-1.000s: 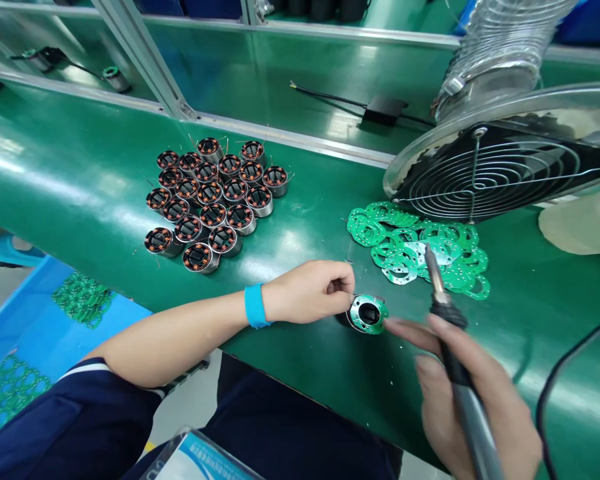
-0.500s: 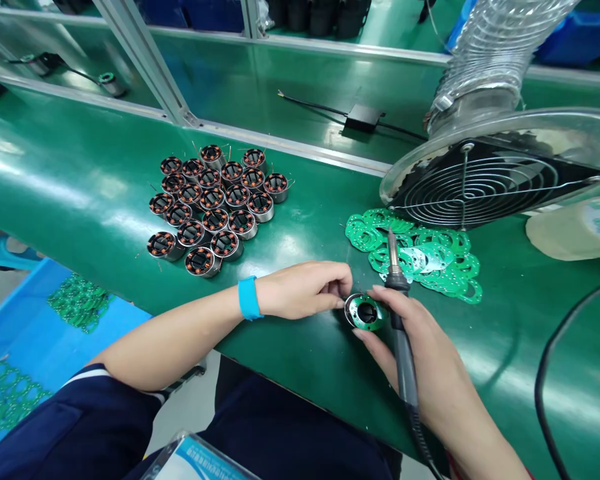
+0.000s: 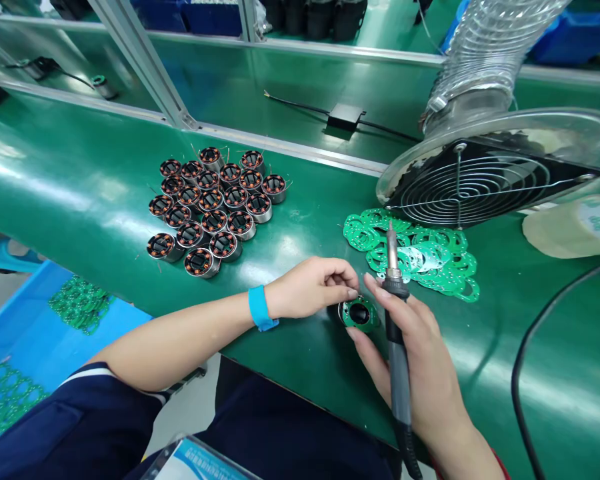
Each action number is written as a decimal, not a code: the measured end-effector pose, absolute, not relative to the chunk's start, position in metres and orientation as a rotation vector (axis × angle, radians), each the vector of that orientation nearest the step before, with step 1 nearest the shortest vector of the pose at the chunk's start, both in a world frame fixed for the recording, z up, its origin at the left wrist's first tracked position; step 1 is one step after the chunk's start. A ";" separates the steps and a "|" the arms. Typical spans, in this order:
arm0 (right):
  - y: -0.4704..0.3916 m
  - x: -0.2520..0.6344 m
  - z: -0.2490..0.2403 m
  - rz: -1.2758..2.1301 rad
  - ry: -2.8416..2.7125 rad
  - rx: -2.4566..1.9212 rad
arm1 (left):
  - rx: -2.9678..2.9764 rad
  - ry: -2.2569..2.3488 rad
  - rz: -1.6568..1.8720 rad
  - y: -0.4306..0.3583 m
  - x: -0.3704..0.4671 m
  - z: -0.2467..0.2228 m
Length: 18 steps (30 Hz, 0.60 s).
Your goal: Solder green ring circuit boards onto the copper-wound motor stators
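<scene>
Left hand (image 3: 314, 287): narrow pinch at board (image 3: 373, 316), contents unclear.
Right hand (image 3: 423, 357): holds iron (image 3: 398, 357), tip toward frame top, presumably sparing board.

Navy left sleeve (image 3: 75, 427) with white-striped cuff (image 3: 85, 373), bright blue wristband (image 3: 260, 308)

right hand (image 3: 420, 357) — moved left, nearer green ring board (image 3: 364, 327) | soldering iron (image 3: 399, 377) — swung left, more vertical

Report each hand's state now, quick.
Left hand: closed in a pinch at the board's edge; whether it holds anything cannot be told.
Right hand: holding the iron, thumb and forefinger apart near the board.
</scene>
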State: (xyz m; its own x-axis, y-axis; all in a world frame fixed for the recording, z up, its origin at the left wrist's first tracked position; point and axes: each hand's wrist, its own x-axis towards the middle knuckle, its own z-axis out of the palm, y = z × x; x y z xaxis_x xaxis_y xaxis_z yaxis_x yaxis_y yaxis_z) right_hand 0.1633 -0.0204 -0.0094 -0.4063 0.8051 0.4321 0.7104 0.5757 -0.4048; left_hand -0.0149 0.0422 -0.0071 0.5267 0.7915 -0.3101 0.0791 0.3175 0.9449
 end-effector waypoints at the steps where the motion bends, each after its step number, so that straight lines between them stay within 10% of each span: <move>1: -0.020 0.163 -0.009 0.188 -2.225 -1.187 | 1.178 0.926 0.556 0.043 -0.016 -0.007; 18: -0.022 0.160 -0.004 0.095 -2.222 -1.156 | 1.043 0.872 0.466 0.049 -0.023 -0.004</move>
